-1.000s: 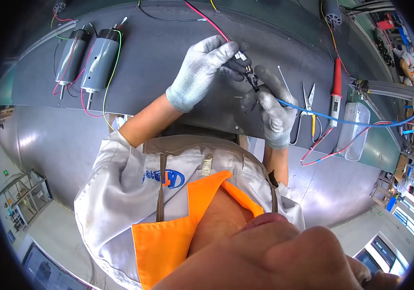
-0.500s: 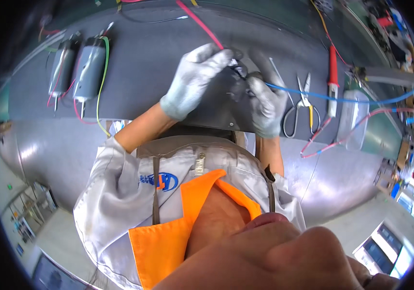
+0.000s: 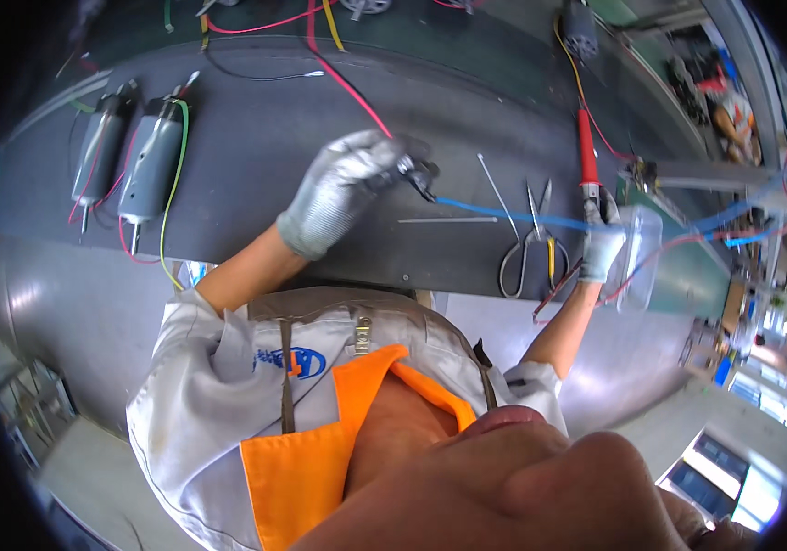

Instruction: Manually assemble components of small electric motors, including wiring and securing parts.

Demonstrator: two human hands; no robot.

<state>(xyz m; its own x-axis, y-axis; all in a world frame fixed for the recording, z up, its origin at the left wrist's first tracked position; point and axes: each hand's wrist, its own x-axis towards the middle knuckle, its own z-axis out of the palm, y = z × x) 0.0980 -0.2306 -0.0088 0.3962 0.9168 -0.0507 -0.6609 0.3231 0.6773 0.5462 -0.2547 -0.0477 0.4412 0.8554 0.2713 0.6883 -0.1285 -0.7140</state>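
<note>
Left hand: grey knitted-glove left hand (image 3: 343,188) curled around a small dark connector part (image 3: 416,173) on the dark grey bench mat (image 3: 256,138); fingertips pinch it, though the part itself is mostly hidden by the glove.
Wires: thin red wire (image 3: 347,87) and blue wire (image 3: 503,213) both meet at that part; exactly how they join is too small to make out.
Right hand: grey-gloved right hand (image 3: 602,243) closed on the red-handled soldering iron (image 3: 586,151) at the mat's right edge; its tip is hidden behind the glove.
Beside it: clear plastic container (image 3: 639,257), touching the right hand; contents unclear.
Nearby: metal scissors with yellow-lined handles (image 3: 529,243), just left of the right hand.
Far left: two grey cylindrical motors (image 3: 132,161), well apart from both hands.
</note>
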